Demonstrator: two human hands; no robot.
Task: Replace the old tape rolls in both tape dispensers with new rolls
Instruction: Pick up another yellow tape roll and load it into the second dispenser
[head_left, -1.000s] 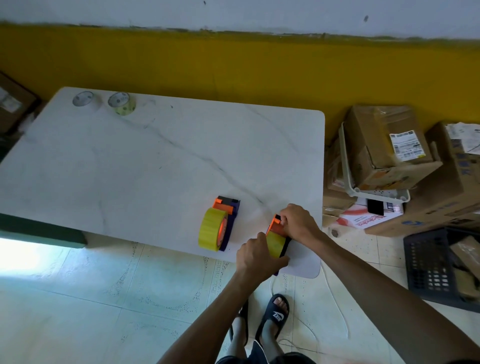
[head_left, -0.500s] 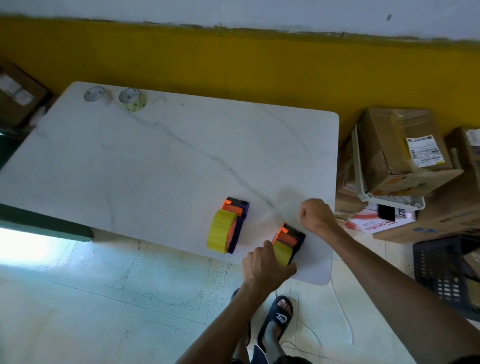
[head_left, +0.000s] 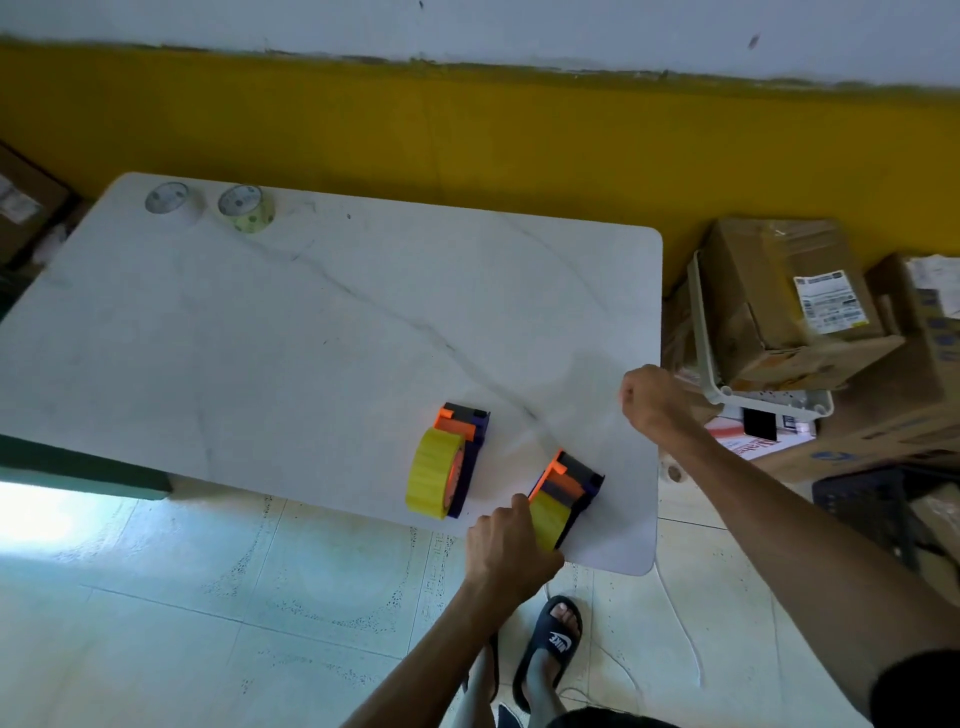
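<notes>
Two orange-and-purple tape dispensers stand near the front edge of the white marble table (head_left: 311, 332). The left dispenser (head_left: 457, 457) carries a full yellow roll and is untouched. My left hand (head_left: 511, 545) grips the right dispenser (head_left: 569, 486) at its yellow roll, near the table's front right corner. My right hand (head_left: 652, 402) is pinched shut above the table's right edge; a faint clear tape strip (head_left: 592, 436) seems to stretch from the right dispenser to it. Two loose rolls, a whitish roll (head_left: 169, 200) and a pale yellow-green roll (head_left: 247, 208), lie at the far left corner.
Cardboard boxes (head_left: 789, 301) and a white tray (head_left: 727, 374) are stacked on the floor right of the table, with a dark crate (head_left: 878, 514) nearer me. A yellow wall runs behind. My feet in slides (head_left: 550, 644) stand on the tiled floor below the table's edge.
My right hand left the front of the right dispenser and drew away up and to the right, fingers pinched. My left hand stayed on that dispenser's roll.
</notes>
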